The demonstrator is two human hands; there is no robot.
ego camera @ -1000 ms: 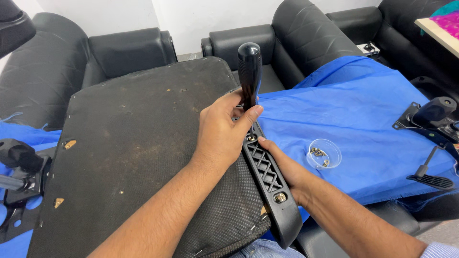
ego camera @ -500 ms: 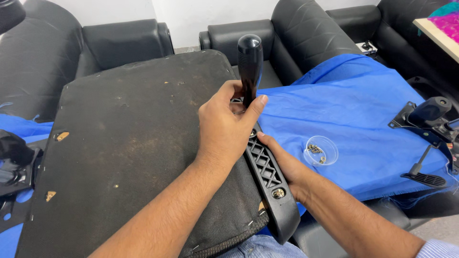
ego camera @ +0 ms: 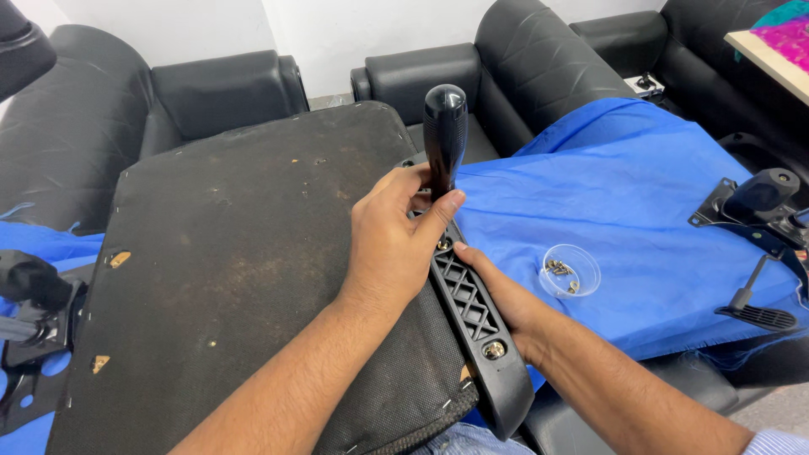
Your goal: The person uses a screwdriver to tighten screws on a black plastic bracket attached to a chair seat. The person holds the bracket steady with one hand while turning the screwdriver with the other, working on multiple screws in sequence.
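- Gripping the black screwdriver handle (ego camera: 445,135) near its lower end, the left hand (ego camera: 396,240) stands the tool upright, its fingers closed around the shaft and the thumb pressed along the side; the tip is hidden behind the hand.
- The screwdriver stands at the far end of the black plastic armrest bracket (ego camera: 472,324), which lies along the right edge of the upturned chair seat base (ego camera: 227,261).
- The right hand (ego camera: 506,299) cups the bracket from its outer side, fingers wrapped under the latticed middle and pressing it against the seat base.
- A brass-coloured screw (ego camera: 494,350) sits in the bracket's near hole, so the step in hand looks like driving or loosening the fastener at the far end.
- The next move seems to call for keeping the tool vertical and the bracket braced while the handle turns.
- A small clear dish of screws (ego camera: 570,270) rests on the blue cloth (ego camera: 640,194), right of the bracket and near it.
- A black chair mechanism (ego camera: 758,202) lies farther right of the bracket.
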